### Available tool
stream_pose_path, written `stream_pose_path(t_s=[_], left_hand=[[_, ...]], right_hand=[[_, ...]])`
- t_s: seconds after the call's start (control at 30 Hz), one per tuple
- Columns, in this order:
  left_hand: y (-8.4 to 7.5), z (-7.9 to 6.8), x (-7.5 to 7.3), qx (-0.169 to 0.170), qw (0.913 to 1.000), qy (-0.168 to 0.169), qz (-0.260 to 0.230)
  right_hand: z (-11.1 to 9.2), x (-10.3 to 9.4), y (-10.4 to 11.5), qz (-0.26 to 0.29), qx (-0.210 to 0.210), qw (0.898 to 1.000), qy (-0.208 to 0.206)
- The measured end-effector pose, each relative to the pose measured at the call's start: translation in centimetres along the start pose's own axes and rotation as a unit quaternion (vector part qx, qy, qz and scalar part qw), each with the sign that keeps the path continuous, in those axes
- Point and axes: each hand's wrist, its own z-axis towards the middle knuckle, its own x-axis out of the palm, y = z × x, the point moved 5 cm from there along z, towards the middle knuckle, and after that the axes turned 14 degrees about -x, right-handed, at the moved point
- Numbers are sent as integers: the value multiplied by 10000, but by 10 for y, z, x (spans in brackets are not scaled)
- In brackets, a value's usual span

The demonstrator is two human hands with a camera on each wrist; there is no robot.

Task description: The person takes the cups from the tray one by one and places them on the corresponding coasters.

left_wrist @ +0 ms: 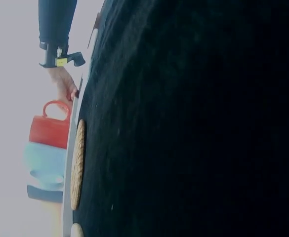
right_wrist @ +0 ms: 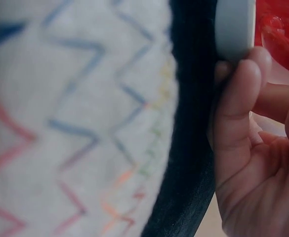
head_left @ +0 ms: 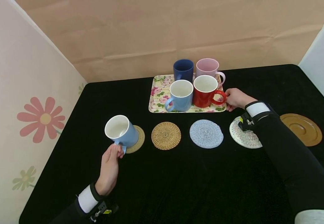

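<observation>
My left hand (head_left: 109,171) pinches the handle of a light blue mug (head_left: 130,134) with a white inside. The mug leans to the left and overlaps a beige round coaster (head_left: 140,141) in the head view. At the back, my right hand (head_left: 237,98) grips the right edge of a floral tray (head_left: 157,95); in the right wrist view its fingers (right_wrist: 238,94) curl at the pale tray rim (right_wrist: 234,29). Standing on the tray are a red mug (head_left: 201,97), another light blue mug (head_left: 182,101), a dark blue mug (head_left: 183,67) and a pink mug (head_left: 206,67).
To the right of the beige coaster run a woven coaster (head_left: 166,135), a pale blue one (head_left: 206,133), a white zigzag-stitched one (head_left: 243,135) and a brown round one (head_left: 304,129). They lie on a black tabletop (head_left: 178,180). A tan sheet (head_left: 122,37) hangs behind.
</observation>
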Motion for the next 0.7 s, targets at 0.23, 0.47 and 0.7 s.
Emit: stream_pose_path(t_s=[0.23, 0.47, 0.7], left_hand=[[3, 0, 1, -64, 9999, -79, -28], [1, -1, -1, -146, 9998, -72, -147], [-2, 2, -8, -300, 9986, 438, -24]], right_hand=[[2, 1, -2, -33, -36, 10000, -36], [2, 1, 0, -32, -10, 10000, -18], [0, 1, -3, -18, 27, 10000, -31]])
